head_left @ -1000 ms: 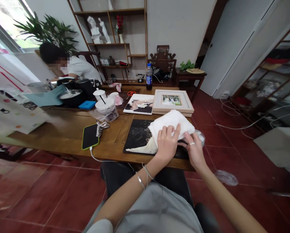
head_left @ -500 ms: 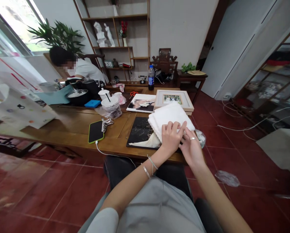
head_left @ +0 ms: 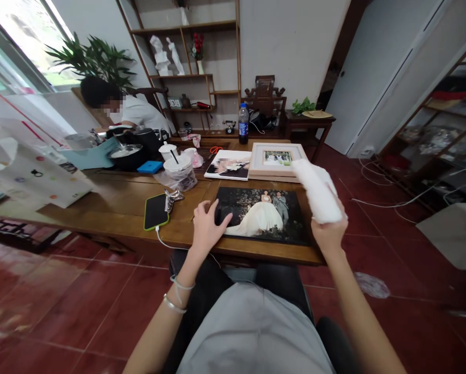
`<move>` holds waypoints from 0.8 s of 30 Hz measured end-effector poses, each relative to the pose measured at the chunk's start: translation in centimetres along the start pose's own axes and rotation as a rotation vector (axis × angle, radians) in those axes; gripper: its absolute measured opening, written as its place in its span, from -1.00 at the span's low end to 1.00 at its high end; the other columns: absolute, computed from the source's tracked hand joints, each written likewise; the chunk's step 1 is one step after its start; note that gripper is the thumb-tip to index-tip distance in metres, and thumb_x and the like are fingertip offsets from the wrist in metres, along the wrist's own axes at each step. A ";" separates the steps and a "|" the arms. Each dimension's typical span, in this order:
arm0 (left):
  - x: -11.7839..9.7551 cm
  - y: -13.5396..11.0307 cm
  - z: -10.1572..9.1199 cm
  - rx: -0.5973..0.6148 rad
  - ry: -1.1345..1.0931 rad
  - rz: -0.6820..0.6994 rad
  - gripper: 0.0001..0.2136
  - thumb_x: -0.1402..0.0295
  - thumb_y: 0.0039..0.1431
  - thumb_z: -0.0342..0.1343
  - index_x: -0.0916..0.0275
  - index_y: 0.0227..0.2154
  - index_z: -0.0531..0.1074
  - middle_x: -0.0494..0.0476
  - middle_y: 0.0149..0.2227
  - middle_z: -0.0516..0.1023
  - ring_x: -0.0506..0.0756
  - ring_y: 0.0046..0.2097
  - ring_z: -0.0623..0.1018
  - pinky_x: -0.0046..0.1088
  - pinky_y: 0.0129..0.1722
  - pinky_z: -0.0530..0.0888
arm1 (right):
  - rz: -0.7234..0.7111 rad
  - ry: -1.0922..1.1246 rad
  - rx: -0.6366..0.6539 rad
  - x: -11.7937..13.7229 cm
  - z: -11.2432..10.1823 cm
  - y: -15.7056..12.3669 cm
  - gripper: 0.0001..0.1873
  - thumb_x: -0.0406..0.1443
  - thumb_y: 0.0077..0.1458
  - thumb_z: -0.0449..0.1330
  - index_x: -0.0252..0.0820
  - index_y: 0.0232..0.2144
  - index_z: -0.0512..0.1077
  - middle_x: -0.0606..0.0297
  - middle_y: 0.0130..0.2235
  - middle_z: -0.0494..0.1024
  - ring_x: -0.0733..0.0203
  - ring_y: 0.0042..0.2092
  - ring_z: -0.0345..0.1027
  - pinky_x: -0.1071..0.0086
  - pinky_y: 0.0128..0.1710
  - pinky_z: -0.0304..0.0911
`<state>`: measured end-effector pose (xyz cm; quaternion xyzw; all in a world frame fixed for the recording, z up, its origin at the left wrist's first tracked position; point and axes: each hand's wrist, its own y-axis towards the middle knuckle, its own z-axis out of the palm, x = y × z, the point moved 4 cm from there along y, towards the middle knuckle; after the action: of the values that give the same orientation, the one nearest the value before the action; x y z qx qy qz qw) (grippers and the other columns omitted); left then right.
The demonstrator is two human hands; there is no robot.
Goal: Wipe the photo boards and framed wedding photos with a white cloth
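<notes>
A dark wedding photo panel [head_left: 256,218], showing two figures and a long pale gown, lies flat at the table's front edge. My left hand [head_left: 208,223] is at its left edge with fingers spread and the thumb reaching over the picture; whether it presses on the panel I cannot tell. Raised beside the panel's right end, my right hand [head_left: 330,231] is closed around a folded white towel [head_left: 319,195], slightly blurred and held tilted in the air.
Behind the panel lie a framed photo [head_left: 258,161] and an unframed print [head_left: 223,165]. To the left are a charging phone [head_left: 156,212], a bagged cup [head_left: 180,174] and a paper bag [head_left: 49,179]. A bottle [head_left: 243,124] stands farther back. Another person [head_left: 145,114] sits at the far left.
The towel has lifted off the panel to the right in my right hand, uncovering the picture. My left hand has let go of it and moved to the panel's left edge.
</notes>
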<state>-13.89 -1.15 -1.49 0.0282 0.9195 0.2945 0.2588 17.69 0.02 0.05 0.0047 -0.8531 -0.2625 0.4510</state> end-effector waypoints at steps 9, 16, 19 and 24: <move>1.6 1.2 1.2 0.267 -0.195 0.202 -0.54 0.18 0.09 0.14 0.20 0.06 0.32 0.26 0.22 0.13 0.21 0.24 0.18 -0.13 0.20 0.18 | -0.521 -0.537 0.320 -1.1 3.5 0.0 -0.69 -0.53 -0.25 -0.01 -0.22 -0.52 0.49 0.13 0.15 0.32 -0.10 0.23 0.02 -0.19 0.19 -0.12; 1.0 0.8 1.2 0.382 -0.121 0.293 -0.57 0.18 0.19 0.02 0.18 0.11 0.28 0.20 0.20 0.25 0.18 0.26 0.15 -0.07 0.19 0.19 | -0.552 -0.525 0.308 -0.5 3.1 -0.9 -0.67 -0.54 -0.25 -0.01 -0.21 -0.49 0.50 0.12 0.14 0.33 -0.08 0.23 0.02 -0.16 0.18 -0.09; 1.0 0.0 0.7 0.350 -0.153 0.285 -0.59 0.19 0.19 0.02 0.19 0.08 0.32 0.19 0.19 0.28 0.17 0.26 0.17 -0.08 0.20 0.20 | -0.559 -0.522 0.308 -0.3 3.1 -1.3 -0.70 -0.53 -0.23 0.00 -0.23 -0.51 0.49 0.09 0.14 0.33 -0.09 0.23 0.01 -0.15 0.18 -0.08; 1.5 -0.7 0.3 0.259 -0.269 0.244 -0.67 0.23 0.20 0.02 0.19 -0.01 0.40 0.17 0.13 0.36 0.15 0.22 0.26 -0.08 0.18 0.22 | -0.571 -0.528 0.281 -0.5 3.2 -1.4 -0.71 -0.52 -0.23 0.01 -0.22 -0.51 0.49 0.07 0.12 0.35 -0.08 0.21 0.05 -0.14 0.17 -0.05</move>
<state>-15.02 -1.25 -2.74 0.2110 0.8967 0.1968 0.3357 15.17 0.36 -2.40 0.2353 -0.9314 -0.2504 0.1204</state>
